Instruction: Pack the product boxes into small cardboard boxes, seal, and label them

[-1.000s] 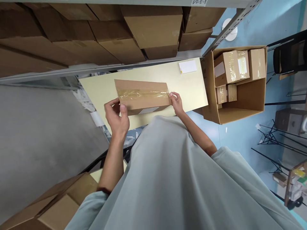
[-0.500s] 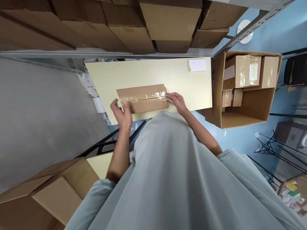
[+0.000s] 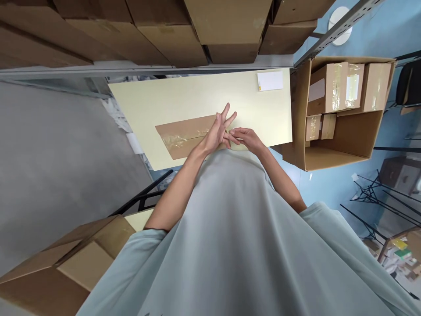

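Observation:
A flat cardboard box (image 3: 184,130) lies on the pale yellow tabletop, with clear packing tape (image 3: 176,141) along its middle seam. My left hand (image 3: 217,133) reaches over the right end of the box, fingers spread apart, and hides that end. Just to its right, my right hand (image 3: 249,139) has its thumb and fingers pinched together close to the left hand's fingers. What the pinch holds, if anything, is too small to make out.
A white label stack (image 3: 270,81) lies at the tabletop's (image 3: 184,94) back right. An open carton (image 3: 338,158) with several taped boxes stands to the right. Shelved cartons (image 3: 226,26) line the back. Another open carton (image 3: 88,259) sits at lower left.
My left hand has moved right, from the box's left end across to its right end, and its fingers have spread. My right hand has shifted slightly right, its fingers drawn closer together.

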### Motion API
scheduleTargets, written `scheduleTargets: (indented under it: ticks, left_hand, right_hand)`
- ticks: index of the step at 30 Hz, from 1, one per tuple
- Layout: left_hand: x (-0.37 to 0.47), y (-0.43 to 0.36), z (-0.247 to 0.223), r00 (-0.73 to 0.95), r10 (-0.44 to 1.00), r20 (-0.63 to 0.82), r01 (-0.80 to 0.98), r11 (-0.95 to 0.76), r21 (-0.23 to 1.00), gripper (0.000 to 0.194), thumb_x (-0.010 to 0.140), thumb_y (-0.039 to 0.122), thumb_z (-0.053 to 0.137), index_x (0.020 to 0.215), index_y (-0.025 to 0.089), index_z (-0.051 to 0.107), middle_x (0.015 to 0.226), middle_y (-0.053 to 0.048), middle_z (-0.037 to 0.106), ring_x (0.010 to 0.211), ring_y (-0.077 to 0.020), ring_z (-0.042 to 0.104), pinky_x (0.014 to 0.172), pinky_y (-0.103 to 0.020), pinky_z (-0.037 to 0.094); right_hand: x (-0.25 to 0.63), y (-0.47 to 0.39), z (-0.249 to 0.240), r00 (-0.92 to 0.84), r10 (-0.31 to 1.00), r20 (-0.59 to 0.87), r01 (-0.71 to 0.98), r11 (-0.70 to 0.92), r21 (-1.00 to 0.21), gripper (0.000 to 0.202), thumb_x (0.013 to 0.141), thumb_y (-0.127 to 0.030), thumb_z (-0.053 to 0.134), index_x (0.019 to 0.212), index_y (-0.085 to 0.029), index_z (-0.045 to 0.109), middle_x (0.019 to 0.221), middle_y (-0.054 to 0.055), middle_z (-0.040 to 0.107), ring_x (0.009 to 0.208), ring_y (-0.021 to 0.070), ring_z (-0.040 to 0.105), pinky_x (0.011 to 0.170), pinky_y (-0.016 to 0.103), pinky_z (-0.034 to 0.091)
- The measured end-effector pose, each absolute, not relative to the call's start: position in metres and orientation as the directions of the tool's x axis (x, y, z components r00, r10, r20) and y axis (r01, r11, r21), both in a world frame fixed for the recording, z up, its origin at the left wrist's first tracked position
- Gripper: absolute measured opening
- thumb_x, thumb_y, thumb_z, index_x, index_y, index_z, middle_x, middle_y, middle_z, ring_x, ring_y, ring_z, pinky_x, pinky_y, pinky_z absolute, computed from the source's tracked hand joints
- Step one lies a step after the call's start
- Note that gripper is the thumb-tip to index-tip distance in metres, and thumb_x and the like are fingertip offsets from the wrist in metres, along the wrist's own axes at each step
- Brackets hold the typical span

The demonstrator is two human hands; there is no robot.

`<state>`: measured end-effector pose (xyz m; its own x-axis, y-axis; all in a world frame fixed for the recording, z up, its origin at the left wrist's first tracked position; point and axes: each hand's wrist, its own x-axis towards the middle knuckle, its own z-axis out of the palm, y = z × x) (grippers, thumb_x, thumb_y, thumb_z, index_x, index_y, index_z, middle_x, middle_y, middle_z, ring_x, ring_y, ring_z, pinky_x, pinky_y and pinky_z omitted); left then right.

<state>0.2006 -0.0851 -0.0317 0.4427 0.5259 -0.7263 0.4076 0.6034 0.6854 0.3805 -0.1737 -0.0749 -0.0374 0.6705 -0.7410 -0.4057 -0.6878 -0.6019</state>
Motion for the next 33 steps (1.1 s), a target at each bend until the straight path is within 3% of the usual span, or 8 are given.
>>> scheduleTargets:
  ticks: [6, 14, 21, 29, 33]
  left_hand:
    - [0.209, -0.077, -0.045, 0.453, 0.452, -0.769, 0.416, 0.655, 0.63, 0.092, 0.108, 0.095, 0.02, 0.182, 0.047, 0.044, 0.191, -0.016, 0.04, 0.13, -0.0436, 0.079, 0.077, -0.042, 0.068]
    - [0.205, -0.074, -0.052, 0.308, 0.549, -0.777, 0.48, 0.615, 0.625, 0.086, 0.111, 0.09, 0.028, 0.171, 0.039, 0.062, 0.185, -0.017, 0.048, 0.133, -0.0463, 0.078, 0.083, -0.047, 0.069]
    - [0.208, -0.074, -0.053, 0.402, 0.474, -0.783, 0.432, 0.656, 0.619, 0.095, 0.106, 0.096, 0.018, 0.18, 0.044, 0.05, 0.189, -0.016, 0.043, 0.133, -0.0457, 0.078, 0.071, -0.041, 0.066]
    - [0.209, -0.072, -0.053, 0.377, 0.475, -0.795, 0.455, 0.652, 0.606, 0.094, 0.106, 0.096, 0.023, 0.178, 0.043, 0.053, 0.188, -0.016, 0.044, 0.133, -0.0456, 0.078, 0.08, -0.046, 0.069]
    - [0.204, -0.071, -0.055, 0.357, 0.497, -0.791, 0.463, 0.641, 0.612, 0.091, 0.108, 0.094, 0.023, 0.176, 0.043, 0.055, 0.186, -0.016, 0.046, 0.136, -0.0456, 0.077, 0.082, -0.046, 0.069]
  right_hand:
    - [0.385, -0.17, -0.078, -0.114, 0.669, -0.734, -0.402, -0.707, -0.582, 0.023, 0.093, -0.042, 0.099, 0.1, -0.022, 0.09, 0.091, 0.002, 0.083, 0.1, 0.0203, 0.077, 0.094, 0.031, 0.06]
    - [0.384, -0.166, -0.078, -0.222, 0.695, -0.683, -0.388, -0.706, -0.592, 0.032, 0.097, -0.051, 0.095, 0.097, -0.021, 0.087, 0.079, 0.0, 0.077, 0.096, 0.0211, 0.077, 0.095, 0.033, 0.058]
    - [0.387, -0.16, -0.069, -0.331, 0.704, -0.628, -0.385, -0.709, -0.592, 0.039, 0.098, -0.057, 0.094, 0.087, -0.021, 0.083, 0.082, 0.001, 0.079, 0.099, 0.0231, 0.081, 0.099, 0.036, 0.06]
    - [0.386, -0.161, -0.074, -0.331, 0.72, -0.61, -0.411, -0.692, -0.594, 0.042, 0.101, -0.057, 0.091, 0.087, -0.019, 0.082, 0.08, 0.001, 0.078, 0.096, 0.021, 0.079, 0.098, 0.032, 0.058]
    - [0.389, -0.164, -0.085, -0.294, 0.688, -0.663, -0.436, -0.714, -0.547, 0.03, 0.101, -0.048, 0.092, 0.093, -0.019, 0.085, 0.084, 0.002, 0.079, 0.098, 0.0209, 0.078, 0.097, 0.032, 0.057]
